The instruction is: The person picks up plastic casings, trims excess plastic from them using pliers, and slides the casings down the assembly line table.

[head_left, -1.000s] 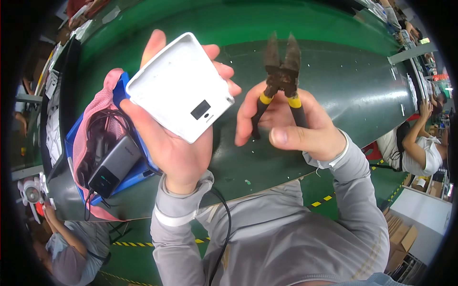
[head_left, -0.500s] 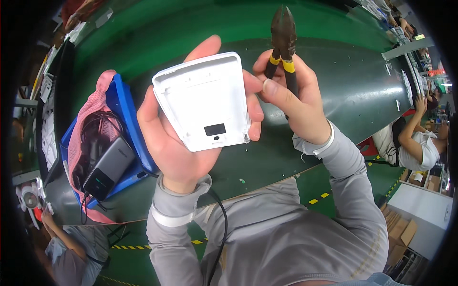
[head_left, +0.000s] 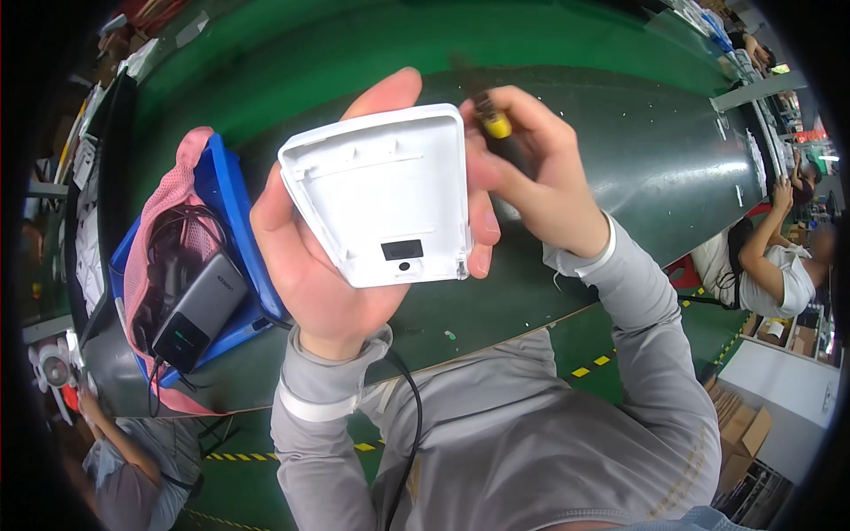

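My left hand [head_left: 314,288] is wrapped round a white plastic housing [head_left: 372,199], a shallow tapered shell with its hollow inner side facing up. Near its lower edge are a dark rectangular window and a small round hole. A clear bit sits at the lower right corner. Just right of the shell, my right hand [head_left: 540,177] is closed on cutting pliers [head_left: 498,124] with dark, yellow-banded handles. The jaws are smeared by motion and point away to the upper left. My right thumb is close beside the housing's right edge; whether it touches, I cannot tell.
On the left of the dark green table [head_left: 637,177] stands a blue bin [head_left: 232,186] holding a pink mesh bag [head_left: 181,168], black cables and a grey power bank [head_left: 199,314]. A black cable runs down by my left sleeve. Other people sit at both sides, beyond the table.
The pliers have swung from upright to tilted left and toward the housing, with my right hand turning. My left hand has tilted the housing slightly and shifted its right side rightward.
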`<action>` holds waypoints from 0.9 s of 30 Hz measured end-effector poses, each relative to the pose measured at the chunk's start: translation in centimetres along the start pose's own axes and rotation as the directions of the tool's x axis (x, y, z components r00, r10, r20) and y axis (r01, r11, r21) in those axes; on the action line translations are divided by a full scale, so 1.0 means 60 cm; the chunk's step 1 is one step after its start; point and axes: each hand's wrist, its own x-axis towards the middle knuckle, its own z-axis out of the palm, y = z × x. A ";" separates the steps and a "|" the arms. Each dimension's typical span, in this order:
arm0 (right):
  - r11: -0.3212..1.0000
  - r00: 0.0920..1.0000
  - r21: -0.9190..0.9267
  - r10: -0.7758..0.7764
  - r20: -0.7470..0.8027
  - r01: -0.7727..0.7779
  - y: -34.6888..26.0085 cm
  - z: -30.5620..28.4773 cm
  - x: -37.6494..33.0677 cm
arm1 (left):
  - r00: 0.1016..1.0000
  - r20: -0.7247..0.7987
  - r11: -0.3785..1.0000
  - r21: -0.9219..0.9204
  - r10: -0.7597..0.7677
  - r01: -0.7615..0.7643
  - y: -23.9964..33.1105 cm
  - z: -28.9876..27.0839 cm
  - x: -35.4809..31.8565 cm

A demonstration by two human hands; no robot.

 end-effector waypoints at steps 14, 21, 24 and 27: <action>0.986 1.000 -0.163 -0.009 0.027 0.014 0.039 -0.010 0.009 | 0.997 -0.073 0.992 0.129 0.028 -0.018 0.005 0.003 0.001; 0.990 0.999 -0.138 -0.011 0.051 0.018 0.046 -0.007 0.008 | 0.995 -0.084 0.992 0.116 0.061 -0.051 0.000 -0.004 -0.001; 0.999 0.999 -0.033 0.018 0.035 -0.017 0.044 -0.006 0.008 | 0.996 -0.059 0.993 0.104 0.063 -0.057 -0.005 0.000 0.003; 0.959 0.978 0.194 0.206 0.032 -0.209 0.017 -0.010 0.007 | 0.976 -0.212 0.995 0.099 0.039 -0.018 -0.010 0.012 0.006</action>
